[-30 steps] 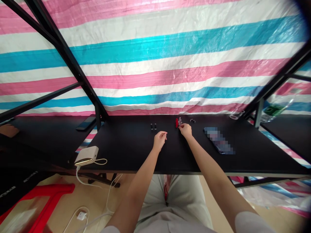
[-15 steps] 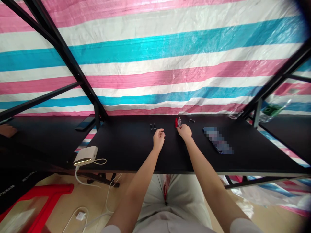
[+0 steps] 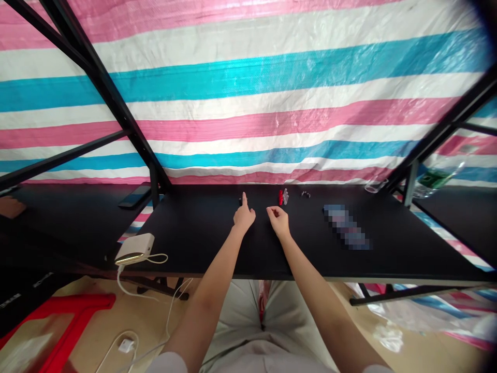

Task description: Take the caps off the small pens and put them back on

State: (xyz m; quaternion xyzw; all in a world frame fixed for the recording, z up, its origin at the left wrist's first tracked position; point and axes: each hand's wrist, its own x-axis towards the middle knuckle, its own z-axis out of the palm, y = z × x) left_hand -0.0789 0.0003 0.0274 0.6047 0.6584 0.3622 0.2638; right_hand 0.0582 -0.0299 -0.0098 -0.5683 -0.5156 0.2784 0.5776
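Observation:
My left hand (image 3: pixel 243 216) reaches over the black table (image 3: pixel 194 228), index finger stretched forward and thumb apart. Beside its index finger, a small dark cylinder (image 3: pixel 240 202) is partly visible; a second like it is hidden by the hand. To the right, my right hand (image 3: pixel 279 221) has its fingertips pinched together, and anything between them is too small to make out. Just beyond it lie small red pieces (image 3: pixel 280 197) next to several clear, tube-like pieces (image 3: pixel 286 196). Farther right is a little group of dark and clear bits (image 3: pixel 306 194).
A phone with a blurred screen (image 3: pixel 346 227) lies on the right. At the left front edge sits a white box-like device (image 3: pixel 135 248) with a cable. Another phone (image 3: pixel 134 196) and a person's hand (image 3: pixel 11 207) are on the left table. Black frame bars (image 3: pixel 104 98) flank the workspace.
My right hand has left the red and clear pieces and moved left and nearer to me. My left hand has shifted left to the dark cylinders, its index finger now extended.

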